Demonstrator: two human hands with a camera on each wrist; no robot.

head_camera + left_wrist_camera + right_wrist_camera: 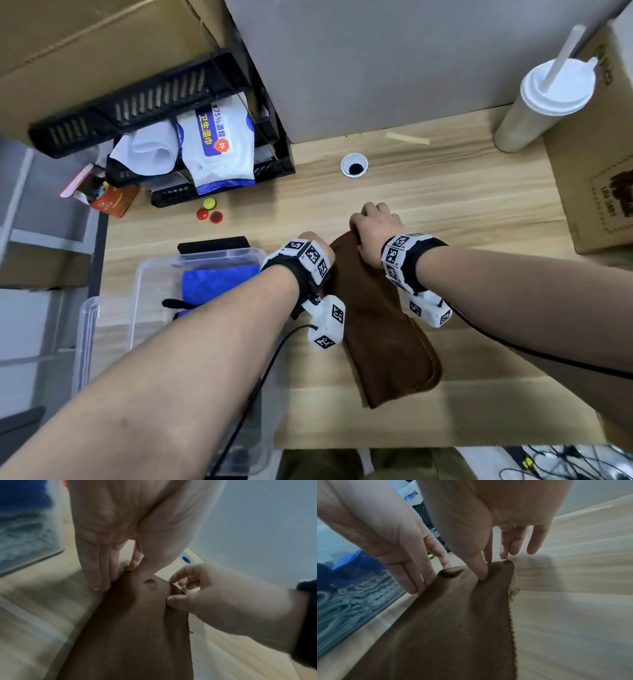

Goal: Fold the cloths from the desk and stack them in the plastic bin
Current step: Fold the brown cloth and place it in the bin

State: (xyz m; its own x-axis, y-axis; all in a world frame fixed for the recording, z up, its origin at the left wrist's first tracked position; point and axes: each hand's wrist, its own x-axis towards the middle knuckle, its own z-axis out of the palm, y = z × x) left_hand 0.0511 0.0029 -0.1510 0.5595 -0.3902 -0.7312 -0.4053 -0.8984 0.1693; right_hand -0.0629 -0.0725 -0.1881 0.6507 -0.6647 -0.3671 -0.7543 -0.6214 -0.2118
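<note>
Both forearms reach forward over the wooden desk [462, 205]. The left hand [130, 534] and right hand [488, 524] each pinch the far corners of a soft brown cloth [380, 325] folded into a long strip, beside the clear plastic bin [144, 274].

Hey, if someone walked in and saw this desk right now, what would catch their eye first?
Most likely the brown cloth, a long folded strip in the middle of the wooden desk, with the left hand and right hand each pinching a corner of its far end. Next, the clear plastic bin on the left with a bright blue cloth inside, and the tall white lidded cup with its straw at the far right.
</note>
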